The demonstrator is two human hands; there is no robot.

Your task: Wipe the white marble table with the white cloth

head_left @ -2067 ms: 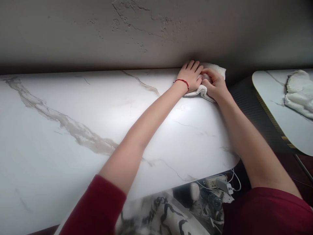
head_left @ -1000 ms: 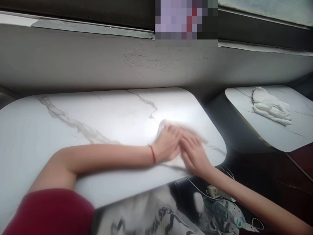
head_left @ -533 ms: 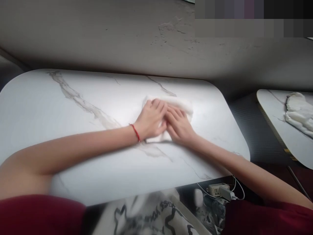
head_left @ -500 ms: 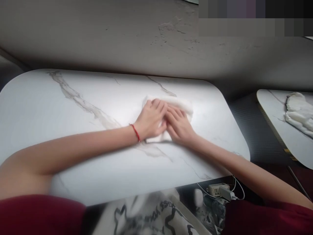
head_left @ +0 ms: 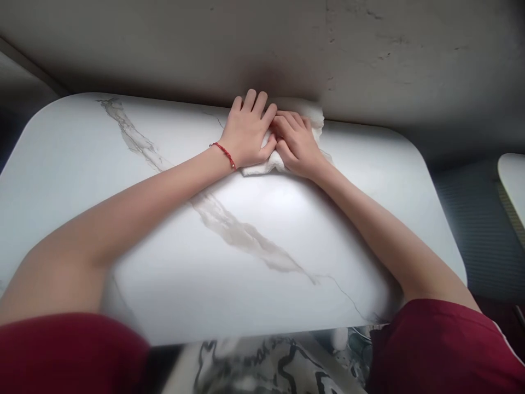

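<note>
A crumpled white cloth (head_left: 315, 116) lies at the far edge of the white, marble-patterned table (head_left: 176, 295), and part of it is pushed up against the wall. My left hand (head_left: 248, 131), with a red string bracelet at the wrist, presses flat on the cloth's left side with its fingers spread. Close beside it, my right hand (head_left: 297, 142) has its fingers curled over the cloth and gripping it. The two hands meet near my left thumb. Much of the cloth is hidden under them.
A grey wall (head_left: 164, 49) with chipped patches runs right behind the table. Another white tabletop (head_left: 514, 183) stands to the right, past a gap. Below the near edge are a cloth with black lettering (head_left: 246, 369) and some small items, partly hidden.
Both hands have moved away from me with the cloth, from the table's middle to its far edge at the wall. The left fingers have spread apart. The camera view has shifted too.
</note>
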